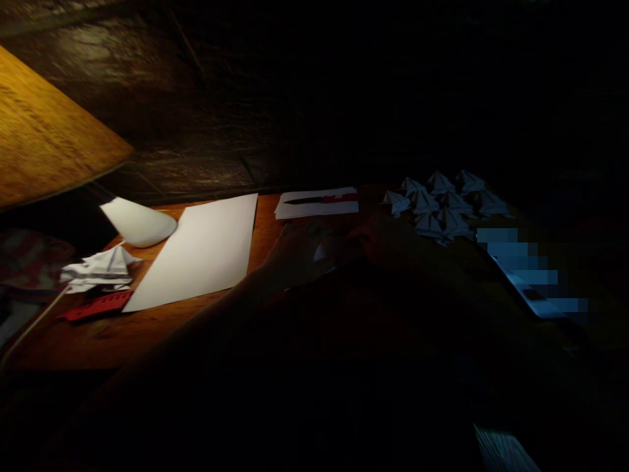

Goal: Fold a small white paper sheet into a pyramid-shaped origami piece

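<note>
Deep shadow covers both hands near the table's middle. My left hand (299, 248) is closed around a small piece of white paper (320, 252), of which only a bright corner shows. Close by on the right is my right hand (378, 237), its fingers bent towards the paper; darkness hides whether they grip it. Just beyond the hands, a knife (319, 199) with a dark blade and red handle lies on a small stack of white paper (293, 211). Left of my left hand rests a large white sheet (201, 252).
Several folded paper figures (445, 203) stand at the back right, with a lit phone-like device (525, 288), partly pixelated, nearer. On the left are a lamp's white base (140, 223), its yellow shade (54, 131), crumpled-looking folded paper (103, 269) and a red perforated strip (98, 306).
</note>
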`<state>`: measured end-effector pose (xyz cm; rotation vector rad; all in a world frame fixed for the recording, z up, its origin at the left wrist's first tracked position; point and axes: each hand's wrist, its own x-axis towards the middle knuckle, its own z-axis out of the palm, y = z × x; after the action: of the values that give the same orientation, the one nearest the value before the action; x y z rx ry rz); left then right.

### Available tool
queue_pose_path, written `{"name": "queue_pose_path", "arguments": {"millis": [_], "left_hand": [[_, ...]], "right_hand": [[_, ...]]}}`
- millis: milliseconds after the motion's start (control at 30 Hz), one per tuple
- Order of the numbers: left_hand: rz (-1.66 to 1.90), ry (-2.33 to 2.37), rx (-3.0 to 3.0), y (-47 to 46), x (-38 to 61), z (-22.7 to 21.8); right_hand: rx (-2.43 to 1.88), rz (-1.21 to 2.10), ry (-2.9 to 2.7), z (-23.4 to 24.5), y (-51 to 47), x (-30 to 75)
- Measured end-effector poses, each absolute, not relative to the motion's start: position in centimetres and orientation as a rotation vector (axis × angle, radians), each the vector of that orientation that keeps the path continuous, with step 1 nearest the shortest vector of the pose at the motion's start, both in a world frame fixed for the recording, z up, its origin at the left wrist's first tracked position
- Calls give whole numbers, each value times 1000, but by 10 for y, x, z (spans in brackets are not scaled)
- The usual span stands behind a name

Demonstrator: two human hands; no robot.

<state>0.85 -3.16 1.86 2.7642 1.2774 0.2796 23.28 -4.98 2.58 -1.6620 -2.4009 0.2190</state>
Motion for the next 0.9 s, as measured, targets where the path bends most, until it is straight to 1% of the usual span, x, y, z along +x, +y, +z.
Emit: {"name": "queue_pose_path", "arguments": {"millis": [900], "left_hand": [[255, 1303, 2753, -29, 9, 16]], "right_hand": [[-1686, 249, -2378, 34, -53, 235]]}}
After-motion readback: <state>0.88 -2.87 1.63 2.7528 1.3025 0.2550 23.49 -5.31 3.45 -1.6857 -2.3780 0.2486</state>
